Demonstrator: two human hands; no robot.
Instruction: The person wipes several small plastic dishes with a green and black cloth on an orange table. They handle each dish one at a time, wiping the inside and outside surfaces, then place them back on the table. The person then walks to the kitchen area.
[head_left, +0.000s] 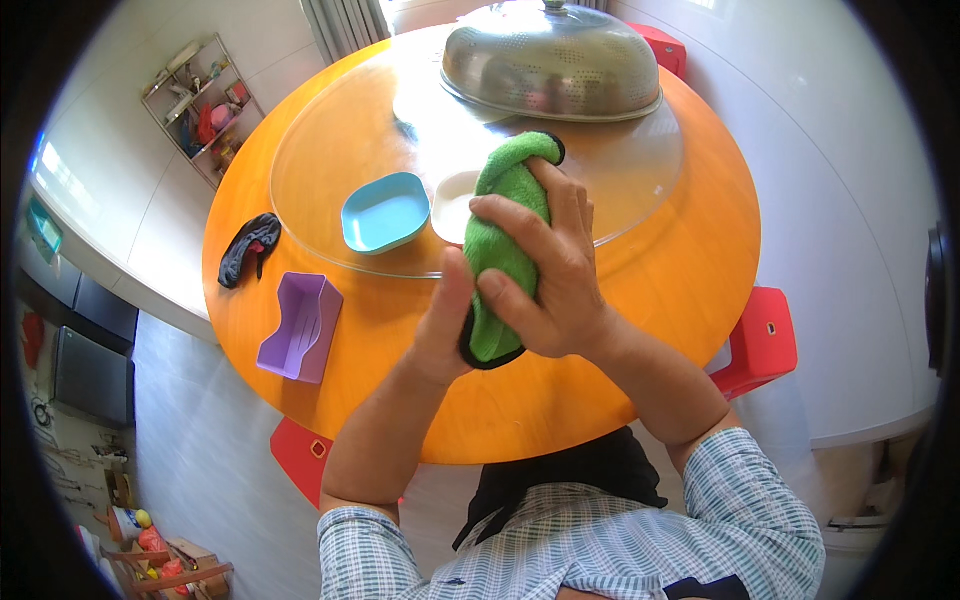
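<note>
A green microfiber cloth with a dark edge (506, 247) is folded lengthwise between my hands, above the near part of the round table. My right hand (559, 262) presses on its right side with the fingers spread over it. My left hand (442, 330) supports it from the left and below; the thumb shows, while the other fingers are hidden behind the cloth. Just beyond stand a blue plastic dish (386, 214) and a white dish (451, 206), the latter partly covered by the cloth. Both rest on the glass turntable (330, 150).
At the left of the wooden table (630, 285) are a purple plastic bin (304, 330) and a dark crumpled fabric item (249, 250). A perforated metal dome cover (551, 67) sits at the back. Red stools (765, 337) stand around the table, and a wire shelf (202, 105) is by the wall.
</note>
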